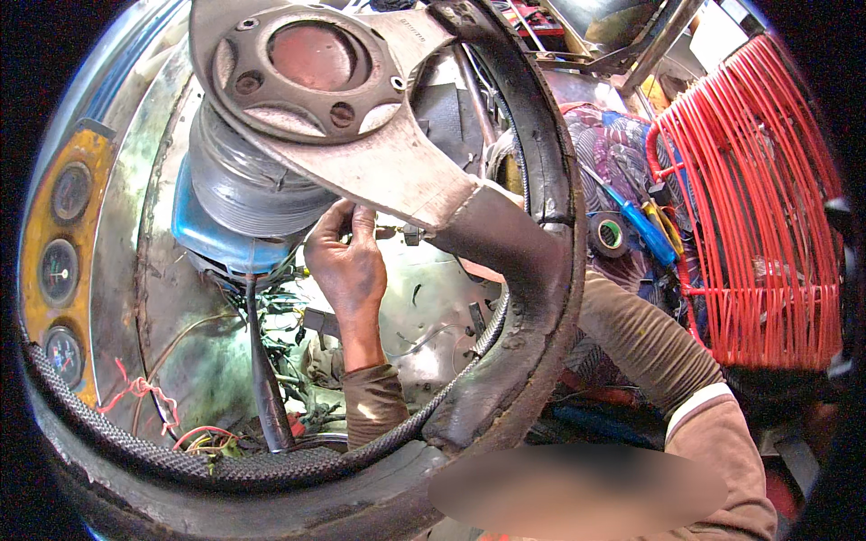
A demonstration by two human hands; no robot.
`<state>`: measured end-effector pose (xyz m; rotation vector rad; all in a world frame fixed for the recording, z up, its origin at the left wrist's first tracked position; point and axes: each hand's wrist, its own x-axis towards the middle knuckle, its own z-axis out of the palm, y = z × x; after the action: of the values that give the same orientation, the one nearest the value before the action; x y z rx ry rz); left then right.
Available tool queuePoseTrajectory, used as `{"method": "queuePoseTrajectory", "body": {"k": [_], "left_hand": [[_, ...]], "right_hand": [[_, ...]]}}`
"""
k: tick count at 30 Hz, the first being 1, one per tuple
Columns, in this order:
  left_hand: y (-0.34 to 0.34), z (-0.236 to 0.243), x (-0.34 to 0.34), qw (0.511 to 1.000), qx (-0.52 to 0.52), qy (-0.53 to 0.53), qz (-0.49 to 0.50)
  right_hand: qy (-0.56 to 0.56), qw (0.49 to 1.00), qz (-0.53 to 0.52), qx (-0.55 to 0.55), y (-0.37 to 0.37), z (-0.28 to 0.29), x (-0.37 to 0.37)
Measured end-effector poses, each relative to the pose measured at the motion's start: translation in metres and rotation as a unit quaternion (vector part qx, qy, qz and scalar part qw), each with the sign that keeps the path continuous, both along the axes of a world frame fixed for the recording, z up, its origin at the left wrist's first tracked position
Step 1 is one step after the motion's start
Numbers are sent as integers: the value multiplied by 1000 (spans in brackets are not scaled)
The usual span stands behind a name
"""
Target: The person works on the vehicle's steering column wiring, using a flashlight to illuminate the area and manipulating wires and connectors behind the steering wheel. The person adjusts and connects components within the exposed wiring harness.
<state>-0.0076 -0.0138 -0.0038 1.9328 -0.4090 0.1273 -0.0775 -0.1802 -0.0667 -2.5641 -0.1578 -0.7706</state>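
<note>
My left hand (347,266) reaches up below the steering wheel (379,171), its sleeved forearm passing behind the rim. Thumb and fingers are pinched together under the steering column; what they hold, if anything, I cannot make out. Just right of the fingertips is a small dark fitting (411,234) on a short stem, under the wheel's metal spoke. My right arm (640,334) comes in from the lower right and goes behind the rim. The wheel hides the fingers of that hand. A blue column cover (203,221) and exposed wires (280,334) lie left of my left hand.
A black lever (266,379) hangs from the column. At the left, a yellow panel (86,302) carries round gauges. On the patterned seat to the right lie a roll of black tape (610,236) and a blue-handled screwdriver (651,236), beside a red corded seat back (758,216).
</note>
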Motion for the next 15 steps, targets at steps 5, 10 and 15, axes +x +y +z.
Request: {"method": "queuePoseTrajectory", "body": {"k": [5,10,15], "left_hand": [[-1,-3,0,999,-43,-4,-14],[2,-7,2,999,-36,-9,-9],[4,-10,8,999,-38,-2,-9]], "right_hand": [[-11,1000,-22,3,-1,-10,4],[-11,1000,-28,0,-1,-13,0],[-11,999,-30,-4,-1,-12,0]]}}
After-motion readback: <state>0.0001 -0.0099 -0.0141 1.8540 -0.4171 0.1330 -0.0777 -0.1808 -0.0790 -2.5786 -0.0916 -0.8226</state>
